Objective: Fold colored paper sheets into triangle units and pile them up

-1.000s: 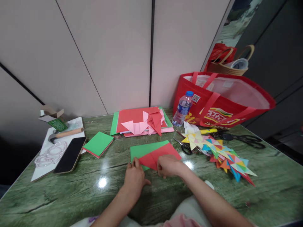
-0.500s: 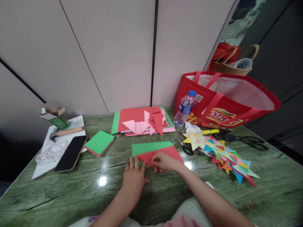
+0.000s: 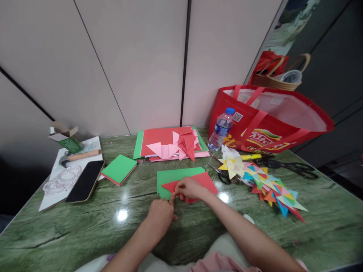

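A red sheet of paper (image 3: 208, 182), folded to a point at its left end, lies over a stack of green paper (image 3: 170, 176) in front of me. My right hand (image 3: 188, 188) pinches the near edge of the red paper, its thumb and fingertips pressed together. Beside it, my left hand (image 3: 161, 212) has its index finger stretched out to the paper's edge near the right fingertips. The other left fingers are curled under, and nothing shows in them. The right hand covers the middle of the red sheet.
Behind lie stacked coloured sheets (image 3: 155, 138) with folded pink paper pieces (image 3: 167, 151). A green square pad (image 3: 119, 169), phone (image 3: 86, 181) and hammer (image 3: 82, 155) are left. Scissors (image 3: 224, 176), a water bottle (image 3: 221, 130), a red bag (image 3: 272, 121) and colourful folded paper (image 3: 269, 185) stand right.
My left hand has drawn its flat, spread fingers in, leaving the index finger extended. The right hand has shifted slightly left along the red paper, whose pointed left end now shows.
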{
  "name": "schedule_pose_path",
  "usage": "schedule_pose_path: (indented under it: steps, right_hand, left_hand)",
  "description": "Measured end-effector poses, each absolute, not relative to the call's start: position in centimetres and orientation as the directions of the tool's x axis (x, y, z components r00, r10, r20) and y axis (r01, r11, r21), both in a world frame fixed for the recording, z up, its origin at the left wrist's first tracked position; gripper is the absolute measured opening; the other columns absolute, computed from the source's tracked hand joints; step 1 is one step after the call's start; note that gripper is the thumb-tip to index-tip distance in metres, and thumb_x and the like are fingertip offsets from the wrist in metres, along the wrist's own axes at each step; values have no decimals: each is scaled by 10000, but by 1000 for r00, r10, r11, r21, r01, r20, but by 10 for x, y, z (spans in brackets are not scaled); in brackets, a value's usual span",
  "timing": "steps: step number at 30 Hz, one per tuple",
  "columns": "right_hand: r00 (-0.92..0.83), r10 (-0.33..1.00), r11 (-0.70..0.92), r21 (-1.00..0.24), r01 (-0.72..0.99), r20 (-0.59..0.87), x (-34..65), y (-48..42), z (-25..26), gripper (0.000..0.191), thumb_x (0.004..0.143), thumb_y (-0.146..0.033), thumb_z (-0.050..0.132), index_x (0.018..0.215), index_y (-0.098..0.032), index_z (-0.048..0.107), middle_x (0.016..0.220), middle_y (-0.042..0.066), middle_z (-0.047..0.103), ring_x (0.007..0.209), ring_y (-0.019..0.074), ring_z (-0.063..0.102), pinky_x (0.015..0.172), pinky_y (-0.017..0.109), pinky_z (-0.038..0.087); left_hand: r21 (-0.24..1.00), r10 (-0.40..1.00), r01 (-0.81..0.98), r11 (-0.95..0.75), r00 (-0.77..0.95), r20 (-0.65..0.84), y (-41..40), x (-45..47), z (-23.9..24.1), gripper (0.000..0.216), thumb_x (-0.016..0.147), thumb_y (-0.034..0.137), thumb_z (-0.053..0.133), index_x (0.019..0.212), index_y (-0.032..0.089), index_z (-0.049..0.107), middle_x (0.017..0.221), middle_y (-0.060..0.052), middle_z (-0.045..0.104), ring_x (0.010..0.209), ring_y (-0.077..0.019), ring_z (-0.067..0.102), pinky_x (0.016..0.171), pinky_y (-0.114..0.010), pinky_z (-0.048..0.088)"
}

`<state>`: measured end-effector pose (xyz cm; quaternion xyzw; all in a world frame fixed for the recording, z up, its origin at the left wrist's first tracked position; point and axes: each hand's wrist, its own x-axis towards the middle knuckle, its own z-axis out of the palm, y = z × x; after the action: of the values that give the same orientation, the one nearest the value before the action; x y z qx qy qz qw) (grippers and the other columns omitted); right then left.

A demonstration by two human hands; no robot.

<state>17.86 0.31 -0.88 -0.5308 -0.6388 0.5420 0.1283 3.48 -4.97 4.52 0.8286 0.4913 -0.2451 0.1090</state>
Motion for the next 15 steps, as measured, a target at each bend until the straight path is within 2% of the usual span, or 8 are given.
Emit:
schedule_pose_path:
  steps: [4,8,11,15]
  right_hand:
    - [-394,808,-211,-839,501,-438,178,3,-11,204,810,-214,471,676,-161,616,466,-54,532,330,68,451,343,163,333]
    - [-429,791,-206,-849,486,-437,179,4,-9,182,817,-207,475,700,-160,606,449,-63,522,335,65,449,356,157,332]
    - [-458,798,-112,-842,527,-393,180,4,-5,192,820,-228,490,717,-159,636,436,-63,512,349,66,445,380,161,326]
    - [-446,820,37,-743,668,-360,176,7,4,211,803,-275,536,715,-165,693,473,-34,570,440,82,510,434,171,323]
  left_hand:
    - [-18,749,850,-526,453,-484,-50,40,48,551,845,300,554,1310,34,426,1016,-205,666,906,-294,654,738,-371,513]
    - [6,720,809,-587,526,-453,-53,41,48,536,841,300,557,1311,78,427,1048,-189,655,907,-296,653,736,-384,512]
    - [30,703,812,-583,522,-484,-53,39,50,564,853,317,533,1346,93,376,1013,-185,674,912,-306,652,736,-400,507]
    - [46,691,822,-568,507,-516,-52,37,55,584,854,320,523,1373,130,336,987,-180,688,921,-308,651,741,-404,499]
